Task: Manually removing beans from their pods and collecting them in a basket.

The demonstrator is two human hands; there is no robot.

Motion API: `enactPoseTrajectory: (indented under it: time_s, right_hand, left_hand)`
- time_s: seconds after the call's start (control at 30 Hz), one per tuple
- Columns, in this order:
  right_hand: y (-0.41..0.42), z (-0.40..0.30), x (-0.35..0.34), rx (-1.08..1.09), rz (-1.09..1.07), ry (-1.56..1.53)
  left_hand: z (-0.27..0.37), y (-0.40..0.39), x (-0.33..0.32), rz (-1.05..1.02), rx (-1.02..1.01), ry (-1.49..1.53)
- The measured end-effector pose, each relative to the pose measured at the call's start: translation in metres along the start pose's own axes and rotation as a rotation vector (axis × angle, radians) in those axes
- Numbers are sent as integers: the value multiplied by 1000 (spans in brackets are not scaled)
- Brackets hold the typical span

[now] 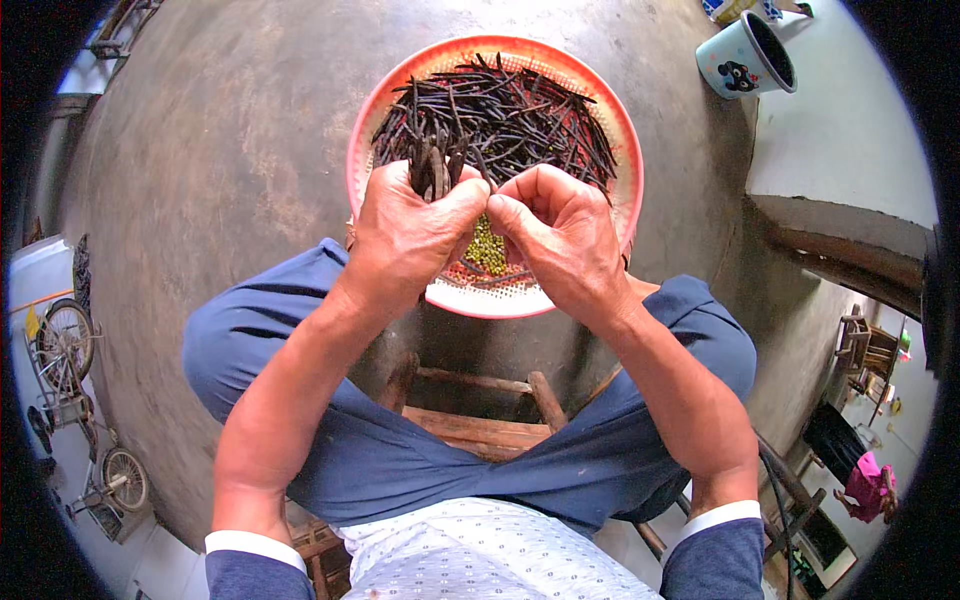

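My left hand (409,229) grips a bundle of dry, dark bean pods (431,169) that stick up past the thumb and fingers. One single pod (481,163) rises where both thumbs meet, and my right hand (562,225) pinches its lower end. Beneath both hands is a round plastic sieve tray (636,142) with a pink-red rim and perforated surface. Loose dark pods (502,105) cover its far part. Small green beans (487,251), apparently mung beans, lie heaped in the near part, partly hidden by my hands.
A wooden stool or chair frame (480,427) shows between my knees. On the concrete floor (225,150), a light-blue bucket (731,64) stands at upper right beside a pale ledge (832,135). A bicycle-like vehicle (82,405) is far left; a person in pink (870,484) is far right.
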State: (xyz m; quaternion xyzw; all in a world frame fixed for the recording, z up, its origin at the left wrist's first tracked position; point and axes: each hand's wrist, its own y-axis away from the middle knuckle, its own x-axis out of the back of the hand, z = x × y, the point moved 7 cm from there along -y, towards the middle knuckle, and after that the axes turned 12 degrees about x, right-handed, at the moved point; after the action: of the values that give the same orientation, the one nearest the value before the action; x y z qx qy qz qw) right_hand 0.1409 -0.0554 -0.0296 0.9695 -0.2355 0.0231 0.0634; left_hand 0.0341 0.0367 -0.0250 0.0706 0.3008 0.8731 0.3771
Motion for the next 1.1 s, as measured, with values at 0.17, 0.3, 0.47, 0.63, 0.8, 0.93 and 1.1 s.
enactPoseTrajectory:
  time_s: [0.17,0.3,0.47,0.63,0.8,0.93,1.1]
  right_hand:
    - [2,1,-1,44,51,41]
    - [4,4,-1,9,69,29]
    - [5,6,-6,22,65,-1]
    - [2,6,-5,-16,101,-143]
    - [6,9,-3,-87,76,-281]
    - [6,7,-3,-56,72,-270]
    - [2,-2,3,18,56,-101]
  left_hand:
    - [-6,0,-2,46,-79,58]
    - [-8,0,-6,50,-64,70]
    - [-8,4,-6,49,-99,144]
    - [-7,7,-3,33,-2,234]
    - [-2,5,-5,-55,-5,203]
    - [-1,4,-4,-64,-55,137]
    - [6,3,0,11,-138,-38]
